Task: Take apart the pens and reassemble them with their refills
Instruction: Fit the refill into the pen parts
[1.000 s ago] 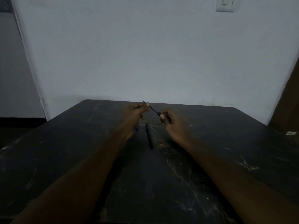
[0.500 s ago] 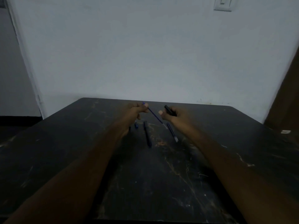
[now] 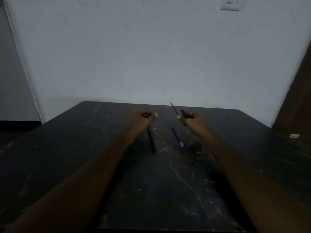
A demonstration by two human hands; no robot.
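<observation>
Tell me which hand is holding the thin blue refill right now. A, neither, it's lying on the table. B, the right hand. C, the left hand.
B: the right hand pinches the blue refill, which angles up toward the wall, together with a short black piece. The left hand is curled with no refill showing.

Dim, flat, bluish indoor light, soft grainy focus, dark vignetted corners, wide-angle bowing at the edges.
</observation>
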